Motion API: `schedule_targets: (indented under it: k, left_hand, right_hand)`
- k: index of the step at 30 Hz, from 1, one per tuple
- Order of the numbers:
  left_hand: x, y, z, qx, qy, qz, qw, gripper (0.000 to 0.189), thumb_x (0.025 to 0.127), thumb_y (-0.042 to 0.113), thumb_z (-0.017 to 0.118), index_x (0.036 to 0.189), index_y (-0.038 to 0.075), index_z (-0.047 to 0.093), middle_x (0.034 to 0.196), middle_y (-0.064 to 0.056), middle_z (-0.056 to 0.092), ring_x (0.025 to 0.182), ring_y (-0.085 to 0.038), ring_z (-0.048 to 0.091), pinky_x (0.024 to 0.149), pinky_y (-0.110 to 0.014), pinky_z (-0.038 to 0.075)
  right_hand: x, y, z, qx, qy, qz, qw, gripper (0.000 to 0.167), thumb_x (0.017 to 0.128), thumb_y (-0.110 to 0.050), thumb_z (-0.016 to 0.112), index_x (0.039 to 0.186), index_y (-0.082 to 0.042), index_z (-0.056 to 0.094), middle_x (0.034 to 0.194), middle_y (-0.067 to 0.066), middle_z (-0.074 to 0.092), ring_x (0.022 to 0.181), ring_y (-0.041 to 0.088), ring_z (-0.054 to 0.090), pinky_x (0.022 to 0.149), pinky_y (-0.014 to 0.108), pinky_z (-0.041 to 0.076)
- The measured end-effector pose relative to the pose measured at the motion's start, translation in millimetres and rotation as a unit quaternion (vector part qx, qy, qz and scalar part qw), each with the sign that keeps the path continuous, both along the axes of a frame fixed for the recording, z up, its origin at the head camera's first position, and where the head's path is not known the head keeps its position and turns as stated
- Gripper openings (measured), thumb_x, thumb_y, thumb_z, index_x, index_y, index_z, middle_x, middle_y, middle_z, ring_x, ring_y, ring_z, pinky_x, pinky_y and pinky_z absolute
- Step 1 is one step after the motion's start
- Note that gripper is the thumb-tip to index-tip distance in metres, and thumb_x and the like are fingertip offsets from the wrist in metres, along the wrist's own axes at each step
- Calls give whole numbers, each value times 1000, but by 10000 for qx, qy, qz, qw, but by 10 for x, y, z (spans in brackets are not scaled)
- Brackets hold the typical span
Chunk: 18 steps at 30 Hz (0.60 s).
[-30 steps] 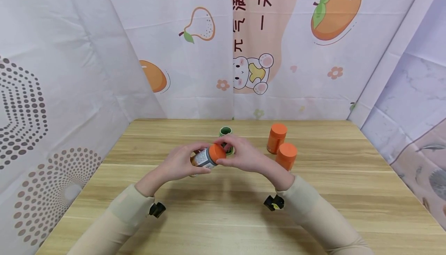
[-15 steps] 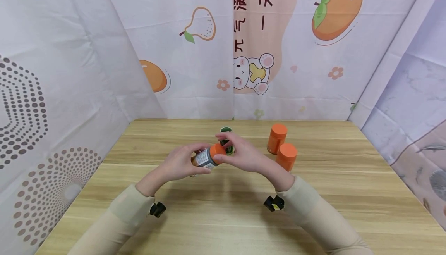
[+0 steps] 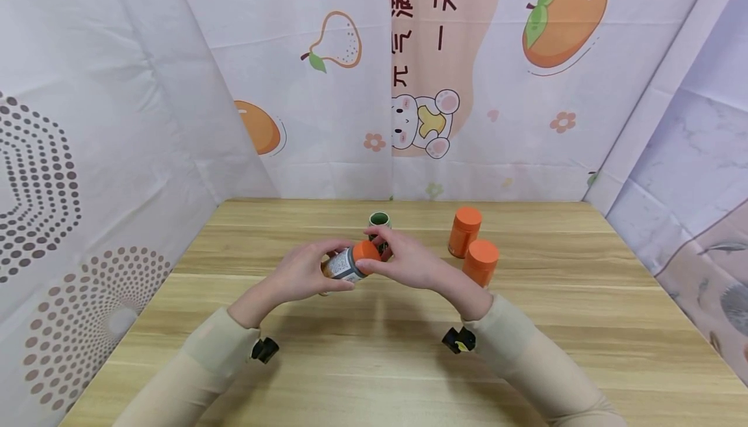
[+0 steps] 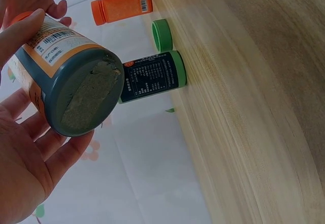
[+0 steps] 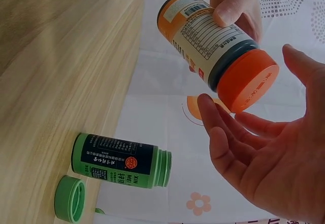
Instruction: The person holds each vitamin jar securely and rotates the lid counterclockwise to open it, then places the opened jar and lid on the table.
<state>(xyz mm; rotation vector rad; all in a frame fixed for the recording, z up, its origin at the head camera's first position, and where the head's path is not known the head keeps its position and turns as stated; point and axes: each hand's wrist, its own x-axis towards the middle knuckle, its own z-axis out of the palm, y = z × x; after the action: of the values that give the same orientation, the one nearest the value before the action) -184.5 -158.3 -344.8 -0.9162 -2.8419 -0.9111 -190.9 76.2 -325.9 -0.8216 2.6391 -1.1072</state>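
In the head view my left hand (image 3: 300, 271) grips a tilted bottle (image 3: 343, 266) by its body, thumb on the near side. Its white and orange label and dark base (image 4: 91, 99) show in the left wrist view. The bottle's orange cap (image 5: 249, 82) points toward my right hand (image 3: 411, 261). Loosely bent fingers of that hand surround the cap. From the right wrist, the thumb (image 5: 299, 64) stands apart from it, and the other fingertips lie close to its rim; whether they touch cannot be told. Behind the hands stands an uncapped green bottle (image 5: 122, 159) with a dark label.
A green lid (image 5: 70, 199) rests on the wooden table (image 3: 374, 362) beside the green bottle. Two orange jars (image 3: 465, 231) with orange caps stand right of my right hand, the nearer jar (image 3: 481, 263) partly behind the forearm. A printed curtain (image 3: 327, 122) closes off the back.
My right hand's fingers have loosened from around the orange cap and spread, then come back slightly toward it. The left hand and the bottle stay almost in place.
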Motion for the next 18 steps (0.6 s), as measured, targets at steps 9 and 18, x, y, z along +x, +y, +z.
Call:
schedule_targets:
  k: [9, 18]
  left_hand:
    - [6, -9, -12, -45, 134, 9, 9999, 60, 73, 39, 85, 127, 24, 61, 98, 10, 62, 81, -12, 56, 62, -31, 47]
    - [1, -5, 4, -148, 70, -33, 9999, 61, 73, 42, 84, 128, 28, 60, 97, 11, 62, 82, -12, 57, 62, -31, 48]
  right_hand:
    - [-9, -28, -20, -65, 89, 63, 9999, 54, 90, -40, 69, 131, -9, 54, 105, 1, 60, 84, 16, 59, 71, 27, 52]
    - [-12, -2, -33, -124, 446, 442, 9980, 47, 87, -29, 75, 127, -9, 57, 102, -2, 60, 89, 19, 59, 73, 27, 51]
